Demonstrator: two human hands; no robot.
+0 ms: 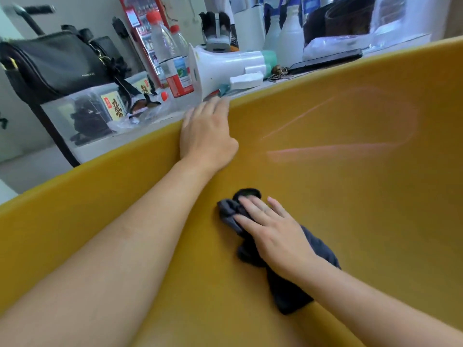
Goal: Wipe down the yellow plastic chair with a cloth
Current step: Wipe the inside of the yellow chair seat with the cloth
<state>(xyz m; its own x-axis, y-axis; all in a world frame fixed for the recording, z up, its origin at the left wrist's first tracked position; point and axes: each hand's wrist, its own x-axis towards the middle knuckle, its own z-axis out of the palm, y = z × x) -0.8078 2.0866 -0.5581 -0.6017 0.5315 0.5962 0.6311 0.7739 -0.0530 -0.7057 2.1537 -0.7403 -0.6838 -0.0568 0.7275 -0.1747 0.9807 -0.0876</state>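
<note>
The yellow plastic chair (350,196) fills most of the view, its curved surface running from lower left to upper right. My left hand (206,132) grips the chair's upper edge, fingers curled over the rim. A dark grey cloth (288,279) lies crumpled on the yellow surface near the middle. My right hand (271,230) presses flat on top of the cloth, fingers spread, with cloth showing beyond the fingertips and behind the wrist. Faint pale streaks mark the chair's surface at the upper right.
Behind the chair's rim is a cluttered counter: a black handbag (57,61), a clear box (82,113), two red-capped water bottles (172,58), a white megaphone (225,66), white spray bottles (288,33) and a dark phone (325,60).
</note>
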